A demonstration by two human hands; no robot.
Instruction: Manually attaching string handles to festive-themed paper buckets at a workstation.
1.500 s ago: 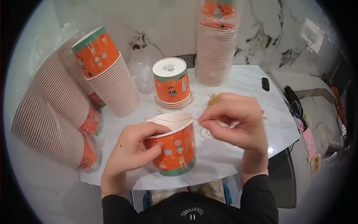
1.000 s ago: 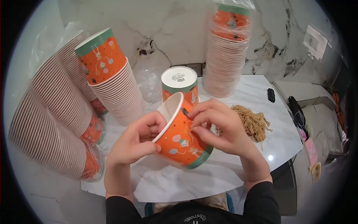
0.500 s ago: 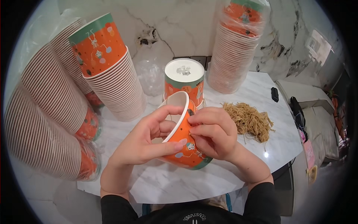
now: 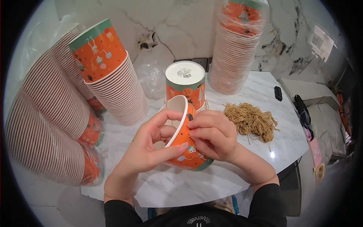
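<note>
An orange paper tub (image 4: 191,162) with a green base band and cartoon figures lies tilted between my hands, its open white rim toward my left. My left hand (image 4: 145,145) grips it by the rim, fingers inside and thumb on the outer wall. Against the printed outer side, my right hand (image 4: 215,134) is closed in a pinch; the fingertips hide whatever is between them. Just behind, an upside-down tub (image 4: 186,85) of the same print stands on the table. A loose heap of tan string (image 4: 251,121) lies beyond my right hand.
A tall tub stack (image 4: 115,90) stands to the left, with plastic-wrapped stacks (image 4: 56,102) beside it. Another wrapped stack (image 4: 232,56) rises by the marble wall at the back. A small black object (image 4: 278,93) sits near the right edge of the marble table (image 4: 166,189).
The whole view has shifted slightly. My hands keep the same hold on the tub, and the right fingers stay pinched at its side.
</note>
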